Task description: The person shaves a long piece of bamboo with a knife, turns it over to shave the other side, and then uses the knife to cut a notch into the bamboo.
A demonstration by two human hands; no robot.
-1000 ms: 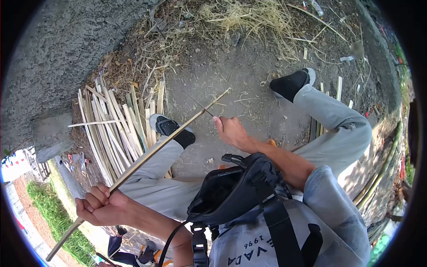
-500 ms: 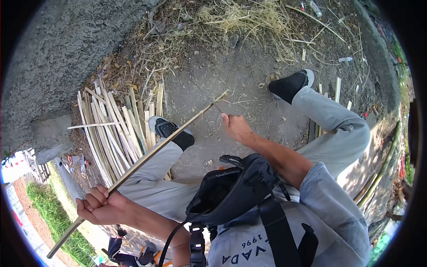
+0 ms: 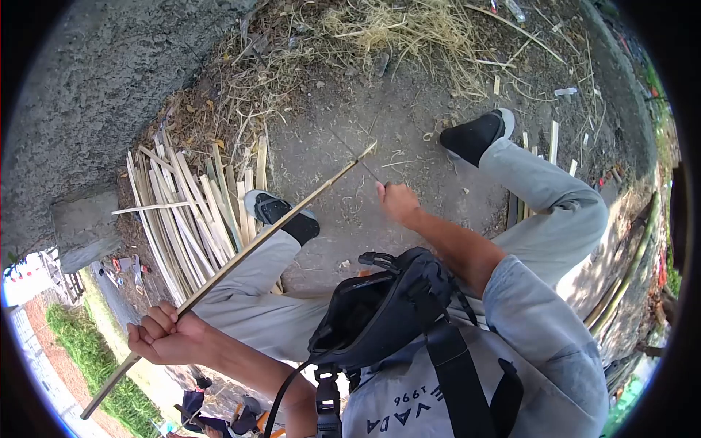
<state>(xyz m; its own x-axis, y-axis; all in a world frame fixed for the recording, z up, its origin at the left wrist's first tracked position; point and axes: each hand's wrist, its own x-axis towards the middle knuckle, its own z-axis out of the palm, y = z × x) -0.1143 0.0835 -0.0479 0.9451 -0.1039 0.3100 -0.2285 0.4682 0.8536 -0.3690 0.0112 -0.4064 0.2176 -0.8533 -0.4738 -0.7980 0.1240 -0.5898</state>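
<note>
A long bamboo strip runs diagonally across my lap, its far end over the ground between my feet. My left hand is closed round the strip near its lower end. My right hand is closed on a knife, whose thin dark blade crosses the strip near its far tip. The knife's handle is hidden in my fist. Pale, frayed wood shows at that tip.
Many split bamboo strips lie in a pile beside my left shoe. Curled shavings cover the ground ahead. A rough concrete block stands at left. An open black bag hangs at my front.
My right hand has drawn slightly back toward me and to the right with the knife, showing more blade. My left hand and the strip have hardly moved.
</note>
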